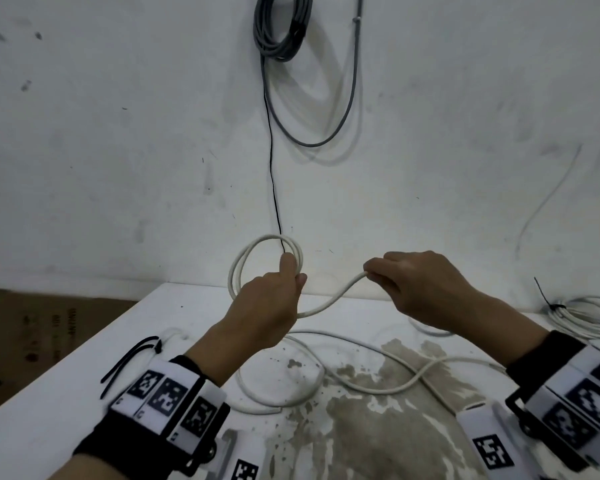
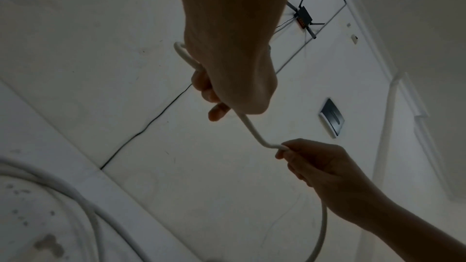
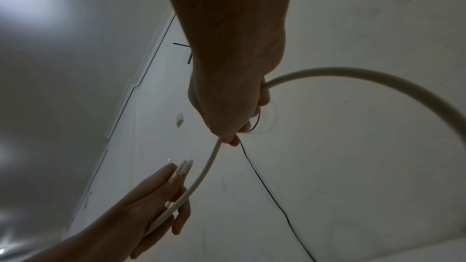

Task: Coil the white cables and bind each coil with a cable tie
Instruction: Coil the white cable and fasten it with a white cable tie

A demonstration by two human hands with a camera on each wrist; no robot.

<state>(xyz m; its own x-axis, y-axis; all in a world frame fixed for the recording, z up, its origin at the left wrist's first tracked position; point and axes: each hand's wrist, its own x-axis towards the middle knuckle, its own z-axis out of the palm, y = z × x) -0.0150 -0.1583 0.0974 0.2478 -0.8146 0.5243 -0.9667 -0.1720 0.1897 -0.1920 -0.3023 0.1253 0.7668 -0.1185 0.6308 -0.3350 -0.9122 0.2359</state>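
Note:
My left hand (image 1: 274, 299) grips a small coil of white cable (image 1: 253, 251) held up above the table's far edge, with two or three loops standing above the fist. From the fist the cable (image 1: 329, 303) sags and rises to my right hand (image 1: 413, 285), which pinches it between thumb and fingers. The rest of the cable (image 1: 326, 372) lies in loose curves on the table. In the left wrist view the cable (image 2: 252, 128) runs from my left hand (image 2: 227, 79) to the right hand (image 2: 315, 162). In the right wrist view the left hand (image 3: 156, 202) holds the loops (image 3: 184, 168).
Black cable ties (image 1: 132, 358) lie on the white table (image 1: 49, 410) by my left wrist. A bound white coil (image 1: 589, 317) with a black tie sits at the right edge. Grey cable (image 1: 281, 26) hangs on the wall behind. The table's middle is stained brown (image 1: 368, 427).

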